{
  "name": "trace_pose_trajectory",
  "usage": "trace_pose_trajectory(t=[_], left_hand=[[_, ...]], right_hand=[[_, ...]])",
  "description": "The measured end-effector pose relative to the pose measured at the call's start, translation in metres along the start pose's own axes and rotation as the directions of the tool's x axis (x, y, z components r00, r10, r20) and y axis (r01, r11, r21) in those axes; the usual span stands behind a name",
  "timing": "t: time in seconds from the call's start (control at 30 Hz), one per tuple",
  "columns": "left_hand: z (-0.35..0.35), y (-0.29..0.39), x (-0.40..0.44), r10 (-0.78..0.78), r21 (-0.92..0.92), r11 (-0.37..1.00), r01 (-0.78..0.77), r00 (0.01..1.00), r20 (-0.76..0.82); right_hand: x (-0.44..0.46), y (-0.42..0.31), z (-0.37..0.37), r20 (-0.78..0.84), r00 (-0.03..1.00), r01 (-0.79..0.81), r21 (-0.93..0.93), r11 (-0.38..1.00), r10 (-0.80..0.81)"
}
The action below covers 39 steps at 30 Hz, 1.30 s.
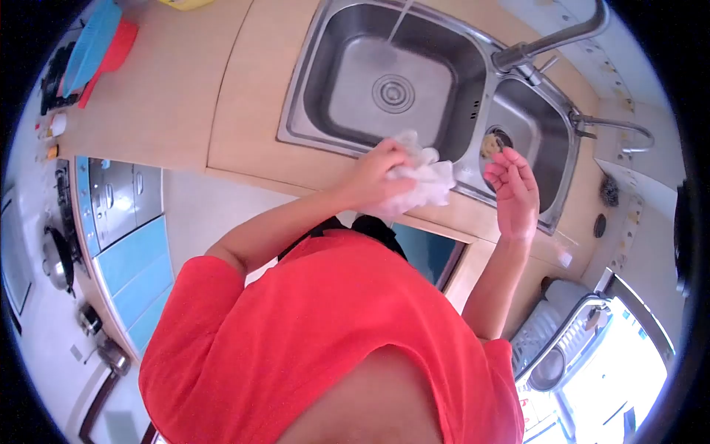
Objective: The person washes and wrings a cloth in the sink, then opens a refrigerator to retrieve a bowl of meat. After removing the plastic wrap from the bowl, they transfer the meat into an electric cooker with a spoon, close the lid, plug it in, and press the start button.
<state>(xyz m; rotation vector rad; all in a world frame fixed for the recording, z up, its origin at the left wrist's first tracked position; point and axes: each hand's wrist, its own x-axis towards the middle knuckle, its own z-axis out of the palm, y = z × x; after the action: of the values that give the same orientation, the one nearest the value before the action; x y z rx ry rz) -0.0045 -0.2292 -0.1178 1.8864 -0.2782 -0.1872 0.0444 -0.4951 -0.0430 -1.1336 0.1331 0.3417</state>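
A crumpled white cloth (425, 177) is bunched in my left hand (381, 174), at the front rim of the large sink basin (347, 81). The fingers are wrapped into its folds, and part of it hangs over the counter edge. My right hand (514, 189) is raised at the front of the small sink basin (525, 111), palm up. Its fingers are curled in with the tips close together; whether anything small is between them I cannot make out. Just beyond those fingertips, yellowish scraps (491, 143) lie at the small basin's drain.
Water (400, 22) runs into the large basin. A big faucet (551, 48) and a thin tap (614, 124) stand behind the sink. Blue and red plastic baskets (92, 48) sit at the far left. A dish rack (569, 337) stands at the right.
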Motion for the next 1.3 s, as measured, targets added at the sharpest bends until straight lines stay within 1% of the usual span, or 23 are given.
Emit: trace_pose_trajectory(t=[0.03,0.07,0.1,0.13,0.17,0.23,0.3,0.37,0.43,0.47,0.57,0.6,0.7,0.77,0.87,0.97,1.03,1.07,1.13,1.17,1.2,1.23,1.3], left_hand=[[0.004,0.003,0.017,-0.062,-0.133,0.989,0.065,0.998,0.029],[0.003,0.007,0.030,-0.171,-0.387,0.905,0.178,0.984,0.051],[-0.003,0.022,0.046,-0.267,-0.607,0.745,0.275,0.958,0.106],[-0.010,0.033,0.061,-0.342,-0.774,0.523,0.355,0.920,0.191],[-0.019,0.035,0.072,-0.297,-0.833,0.461,0.305,0.938,0.179],[-0.045,0.020,0.091,-0.296,-0.825,0.446,0.347,0.927,0.230],[-0.076,-0.006,0.096,-0.562,-0.564,0.613,0.554,0.807,0.183],[-0.100,-0.076,0.095,-0.421,-0.172,0.902,0.396,0.895,-0.146],[-0.119,-0.091,0.088,-0.453,-0.023,0.889,0.457,0.873,-0.179],[-0.122,-0.098,0.088,-0.469,0.048,0.872,0.487,0.861,-0.198],[-0.120,-0.118,0.096,-0.397,0.285,0.861,0.421,0.907,-0.143],[-0.118,-0.124,0.103,-0.402,0.316,0.847,0.427,0.904,-0.145],[-0.104,-0.138,0.126,-0.414,0.426,0.785,0.450,0.893,-0.179],[-0.087,-0.137,0.140,-0.414,0.530,0.705,0.472,0.880,-0.234],[-0.044,-0.137,0.150,-0.251,0.632,0.662,0.403,0.914,-0.319],[-0.019,-0.155,0.157,-0.395,0.522,0.744,0.418,0.904,-0.162],[-0.025,-0.173,0.159,-0.379,0.232,0.889,0.395,0.919,-0.111],[-0.032,-0.179,0.157,-0.365,0.079,0.925,0.372,0.927,-0.090],[-0.063,-0.181,0.148,-0.446,0.051,0.892,0.450,0.892,-0.074],[-0.081,-0.180,0.141,-0.486,0.038,0.872,0.488,0.872,-0.062],[-0.101,-0.177,0.130,-0.510,0.415,0.782,0.464,0.860,-0.001],[-0.104,-0.167,0.127,-0.548,0.568,0.665,0.484,0.833,-0.068],[-0.096,-0.152,0.123,-0.580,0.787,0.368,0.496,0.784,-0.223]], right_hand=[[-0.005,-0.003,-0.001,-0.034,0.999,0.018,0.011,1.000,-0.018],[-0.010,-0.008,-0.002,-0.068,0.997,0.038,0.021,0.999,-0.036],[-0.014,-0.012,-0.004,-0.078,0.995,0.062,0.021,0.998,-0.061],[-0.017,-0.015,-0.005,-0.089,0.993,0.085,0.023,0.996,-0.083],[-0.020,-0.019,-0.006,-0.101,0.990,0.106,0.026,0.994,-0.103],[-0.023,-0.024,-0.005,-0.101,0.989,0.108,0.030,0.994,-0.104],[-0.024,-0.020,-0.005,-0.119,0.989,0.090,-0.009,0.996,-0.090],[-0.020,-0.014,0.000,-0.134,0.988,0.052,-0.193,0.980,-0.079],[-0.017,-0.009,0.011,-0.126,0.989,0.014,-0.414,0.910,-0.072],[-0.013,-0.004,0.014,-0.096,0.994,-0.004,-0.453,0.892,-0.044],[0.003,0.017,0.014,0.005,0.999,0.036,-0.634,0.772,-0.043],[0.007,0.019,0.019,-0.015,1.000,0.010,-0.636,0.772,-0.025],[0.015,0.020,0.031,0.030,0.997,0.069,-0.742,0.667,-0.070],[0.021,0.021,0.038,0.047,0.998,0.064,-0.734,0.676,-0.044],[0.039,0.035,0.041,0.048,0.998,0.013,-0.731,0.683,0.032],[0.092,0.081,0.022,0.136,0.988,0.078,-0.847,0.525,0.072],[0.132,0.108,0.024,0.135,0.990,0.118,-0.947,0.298,0.039],[0.154,0.132,0.015,0.094,0.995,0.100,-0.980,0.172,-0.045],[0.192,0.184,-0.002,0.040,0.973,0.024,-0.997,-0.073,-0.228],[0.202,0.189,-0.001,-0.071,0.988,-0.079,-0.995,-0.060,-0.135],[0.210,0.193,0.000,-0.183,0.982,-0.185,-0.981,-0.056,-0.039],[0.214,0.197,-0.002,-0.291,0.955,-0.287,-0.956,-0.065,0.061],[0.218,0.205,-0.010,-0.387,0.917,-0.394,-0.916,0.076,0.094]])
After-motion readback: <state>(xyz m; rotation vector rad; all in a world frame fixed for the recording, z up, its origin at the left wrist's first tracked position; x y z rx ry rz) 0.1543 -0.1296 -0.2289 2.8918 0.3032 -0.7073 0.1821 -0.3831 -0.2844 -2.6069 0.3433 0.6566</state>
